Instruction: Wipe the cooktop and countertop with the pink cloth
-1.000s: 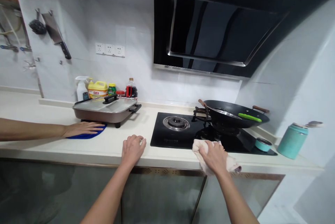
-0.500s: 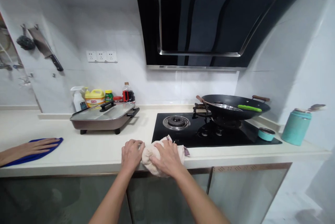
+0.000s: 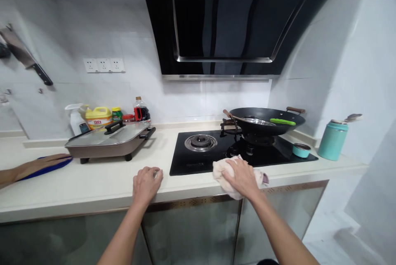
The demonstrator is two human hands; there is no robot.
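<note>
A: Where's the pale cloth (image 3: 221, 173)?

B: On the front strip of the counter (image 3: 102, 184), at the front edge of the black hob (image 3: 192, 167), partly hanging over the counter's edge. Can't tell if it overlaps the glass. R hand (image 3: 243, 175) is on top, fingers holding it, so the middle's hidden & so are the folds underneath.

A: L hand (image 3: 147, 184)?

B: At the counter's front edge, L of the hob. Fingers curled, thumb nr index. Palm's out of sight, so can't tell how tightly closed or if anything's in there.

A: Who's far L?

B: Just a co-worker's hand (image 3: 40, 165) & some forearm, cut off by the frame. It's on a blue cloth (image 3: 52, 167), covering a good part of it.

A: Anything else unclear?

B: Yep. Wok (image 3: 266, 130) mostly hides the burner below; shiny thing (image 3: 256, 121) inside shows only partly, w/ a green handle (image 3: 282, 121) nr it. Lidded pan (image 3: 107, 150) blocks the base of the yellow jug (image 3: 99, 117). Range hood (image 3: 222, 21) is cut off up top. Dark item (image 3: 3, 51) by the cleaver (image 3: 21, 52) is mostly out of frame. Hob lettering's too small to read.
</note>
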